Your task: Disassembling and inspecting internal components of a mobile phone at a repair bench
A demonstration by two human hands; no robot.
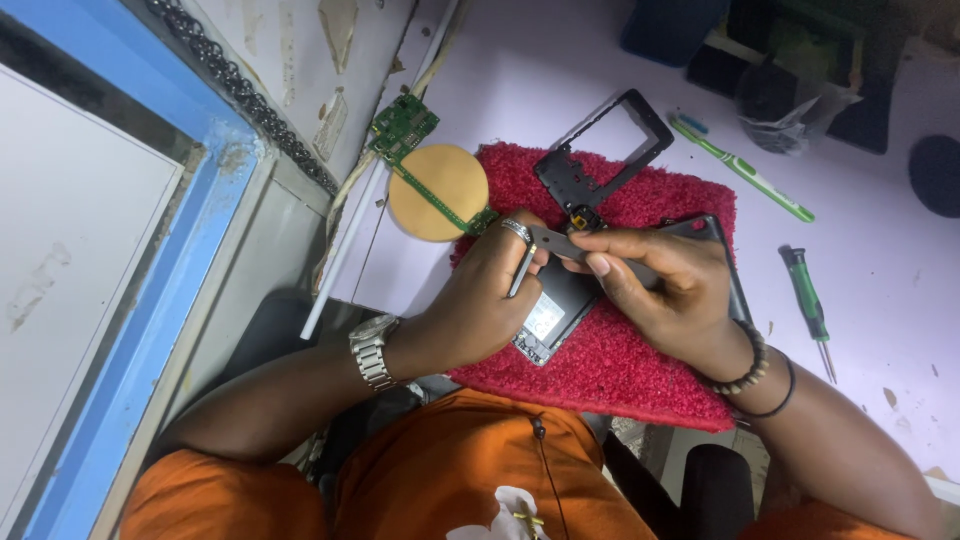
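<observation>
My left hand, with a ring and a metal wristwatch, grips a thin metal tool pointed down at an opened black phone. The phone lies on a red fluffy mat. My right hand, with a bead bracelet at the wrist, rests on the phone and pinches a flat grey part above it. Both hands meet over the phone's upper end. A black phone frame lies on the mat's far edge, just beyond my fingers.
A green circuit board with a long strip lies across a tan round disc at the left. A green toothbrush and a green-handled screwdriver lie on the pale table at the right. Dark items in a plastic bag sit far right.
</observation>
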